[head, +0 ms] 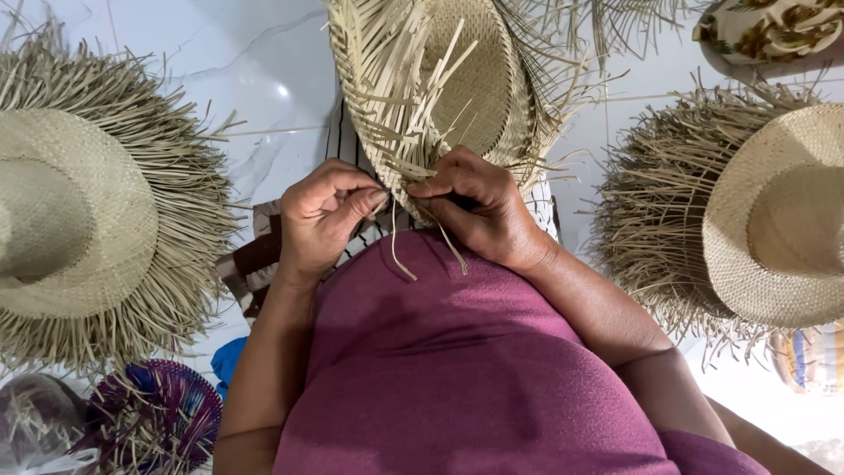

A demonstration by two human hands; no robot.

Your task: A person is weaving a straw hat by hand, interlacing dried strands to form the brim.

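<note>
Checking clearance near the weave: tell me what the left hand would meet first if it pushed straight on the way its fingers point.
The left hand points toward the hat edge; it would likely meet the loose straw there first.

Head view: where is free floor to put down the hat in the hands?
Bare white floor lies between the left hat and the held hat. A narrower strip runs before the right hat. Bottom left is crowded by a purple woven piece.
</note>
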